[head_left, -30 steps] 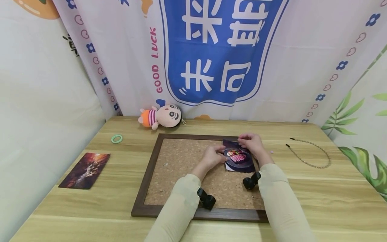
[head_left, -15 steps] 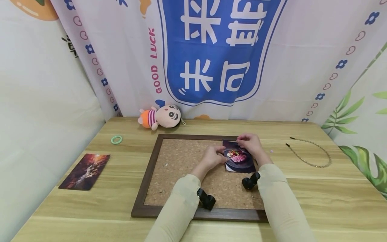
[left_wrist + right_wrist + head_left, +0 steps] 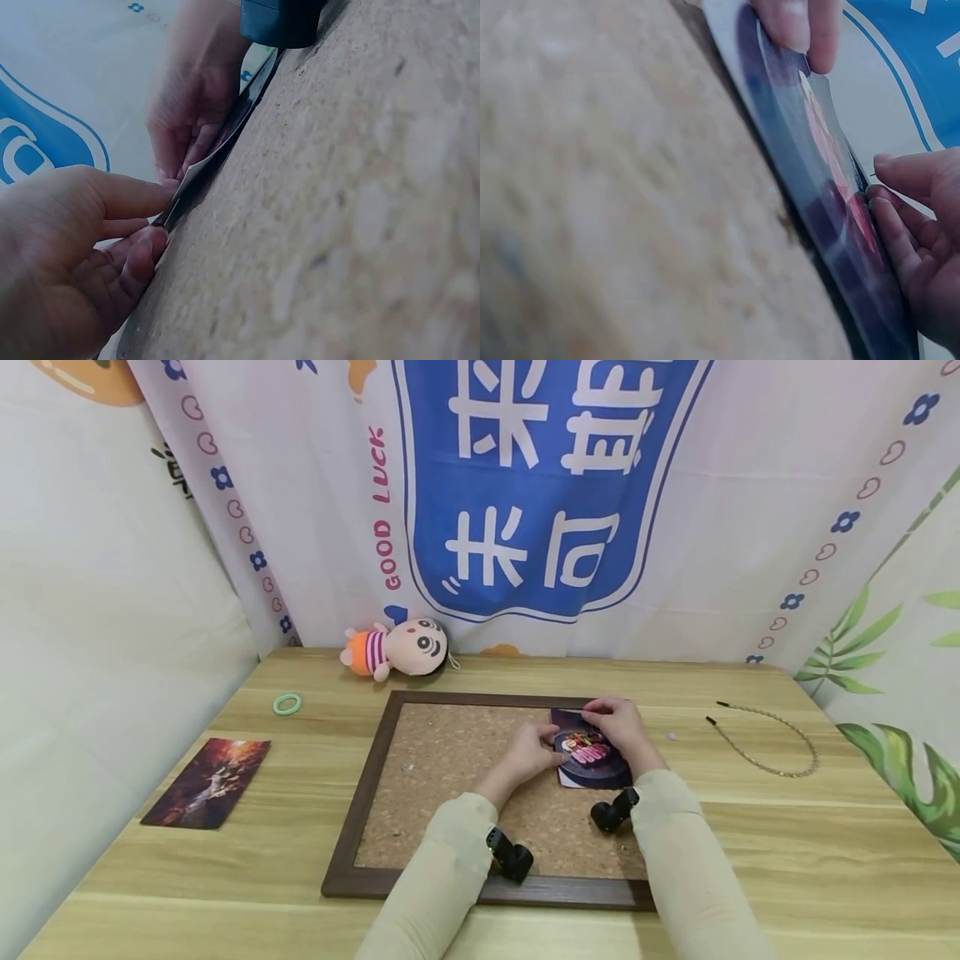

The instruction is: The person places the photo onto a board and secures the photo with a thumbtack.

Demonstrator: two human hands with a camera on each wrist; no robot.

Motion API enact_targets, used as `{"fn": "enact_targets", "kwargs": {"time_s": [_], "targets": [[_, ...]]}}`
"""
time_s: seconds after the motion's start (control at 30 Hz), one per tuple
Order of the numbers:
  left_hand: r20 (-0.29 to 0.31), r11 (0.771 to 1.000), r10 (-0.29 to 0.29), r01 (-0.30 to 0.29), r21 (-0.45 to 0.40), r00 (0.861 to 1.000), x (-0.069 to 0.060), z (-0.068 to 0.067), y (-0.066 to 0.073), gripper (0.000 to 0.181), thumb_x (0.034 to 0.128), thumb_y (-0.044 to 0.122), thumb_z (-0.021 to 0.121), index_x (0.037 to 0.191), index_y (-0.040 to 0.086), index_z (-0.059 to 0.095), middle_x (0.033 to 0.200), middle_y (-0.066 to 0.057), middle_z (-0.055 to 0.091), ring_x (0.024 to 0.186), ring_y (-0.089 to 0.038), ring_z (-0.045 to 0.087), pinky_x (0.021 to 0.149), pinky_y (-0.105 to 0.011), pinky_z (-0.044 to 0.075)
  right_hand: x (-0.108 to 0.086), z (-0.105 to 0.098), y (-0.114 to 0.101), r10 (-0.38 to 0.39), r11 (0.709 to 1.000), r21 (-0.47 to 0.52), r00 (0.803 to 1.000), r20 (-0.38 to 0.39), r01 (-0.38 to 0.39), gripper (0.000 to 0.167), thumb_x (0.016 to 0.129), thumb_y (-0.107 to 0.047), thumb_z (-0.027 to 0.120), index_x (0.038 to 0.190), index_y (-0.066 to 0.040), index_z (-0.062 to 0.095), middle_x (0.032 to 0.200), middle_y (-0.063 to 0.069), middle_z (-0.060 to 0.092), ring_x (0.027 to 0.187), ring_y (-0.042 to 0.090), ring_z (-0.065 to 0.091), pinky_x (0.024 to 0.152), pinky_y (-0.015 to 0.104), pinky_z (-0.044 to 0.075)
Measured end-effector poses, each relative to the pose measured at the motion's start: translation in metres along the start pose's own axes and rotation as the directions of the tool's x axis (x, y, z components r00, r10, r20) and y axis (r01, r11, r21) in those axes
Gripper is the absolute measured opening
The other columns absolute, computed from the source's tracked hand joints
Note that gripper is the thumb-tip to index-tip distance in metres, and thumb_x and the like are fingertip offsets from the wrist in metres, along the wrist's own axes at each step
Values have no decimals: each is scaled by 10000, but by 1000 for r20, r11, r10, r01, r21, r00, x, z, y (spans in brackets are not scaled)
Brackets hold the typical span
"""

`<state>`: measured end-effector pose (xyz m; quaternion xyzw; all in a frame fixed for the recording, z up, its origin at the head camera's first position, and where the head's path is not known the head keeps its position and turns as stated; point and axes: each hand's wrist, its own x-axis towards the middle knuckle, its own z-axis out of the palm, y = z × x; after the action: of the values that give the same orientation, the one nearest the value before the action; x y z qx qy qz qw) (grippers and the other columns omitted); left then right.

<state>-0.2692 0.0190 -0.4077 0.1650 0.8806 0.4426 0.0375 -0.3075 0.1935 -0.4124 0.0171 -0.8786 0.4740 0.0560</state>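
Observation:
A dark photo print (image 3: 592,770) of a plate of sliced pink meat lies over the right part of a brown-framed cork board (image 3: 442,785). My left hand (image 3: 523,753) pinches its left edge between thumb and fingers. At its top edge is my right hand (image 3: 621,728), fingertips together; in the right wrist view a thin dark pin (image 3: 873,175) sticks out from them, its head hidden. Both wrist views show the print (image 3: 214,154) bowed, partly standing off the cork. A white patch shows at its lower left corner.
A second photo (image 3: 206,783) lies left of the board, near a green ring (image 3: 287,704). Behind stands a plush doll (image 3: 397,647) on its side. To the right are a thin headband (image 3: 772,739) and a tiny pinkish bit (image 3: 672,737) on the table.
My right hand has shifted slightly left along the print's top edge. My left hand keeps its pinch almost unmoved, and the print has barely moved.

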Motion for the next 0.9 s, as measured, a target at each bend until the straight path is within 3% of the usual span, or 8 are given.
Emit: {"fn": "enact_targets", "kwargs": {"time_s": [0.1,0.2,0.3,0.4,0.5,0.6,0.9], "targets": [[-1,997,10,-10,74,1000,-1,-1,0,462,700,160,715,1104,-16,573,862,-32,589,796,-123,525,713,-240,415,0,2,-1,2,1000,-31,1000,0,-2,191,799,-128,610,914,21,637,903,151,603,806,242,526,670,314,399],[-13,980,47,-44,192,999,-2,-2,-2,455,703,221,713,1101,36,593,963,-45,578,901,-160,507,789,-277,390,-1,3,-1,4,999,-34,1000,-9,-4,182,799,-125,611,909,17,641,899,149,607,796,238,527,664,315,401],[-24,940,111,-97,326,994,-3,-3,-4,470,708,290,699,1121,92,592,1122,-51,521,1035,-198,448,873,-341,327,-1,4,-2,3,999,-42,1000,-24,-4,178,799,-129,612,901,13,646,907,150,607,810,241,528,681,325,397],[16,892,142,-135,431,990,-4,-3,-6,514,747,360,645,1193,125,540,1261,-51,428,1171,-234,333,934,-425,231,-2,4,-3,4,999,-52,999,-36,-6,181,794,-137,615,896,8,651,903,150,611,809,248,530,680,330,396],[97,859,91,-128,496,991,-4,-4,-7,570,799,441,549,1284,163,438,1379,-33,274,1269,-244,145,963,-505,91,-1,5,-4,0,998,-68,999,-40,-2,184,792,-146,616,892,2,655,888,141,616,793,241,532,658,317,397],[160,842,50,-128,524,986,-5,-4,-7,610,818,499,478,1325,175,372,1407,-28,200,1282,-227,79,966,-512,40,-1,5,-3,11,997,-76,999,-33,-13,185,797,-157,612,899,-9,657,897,132,614,802,237,530,664,320,397],[216,805,20,-144,576,976,-5,-2,-8,664,831,564,374,1372,198,254,1428,-5,113,1287,-216,19,959,-522,-4,-1,6,-1,16,995,-100,1000,-27,-19,176,799,-158,611,902,-25,662,910,125,615,831,246,535,711,356,398]]}}
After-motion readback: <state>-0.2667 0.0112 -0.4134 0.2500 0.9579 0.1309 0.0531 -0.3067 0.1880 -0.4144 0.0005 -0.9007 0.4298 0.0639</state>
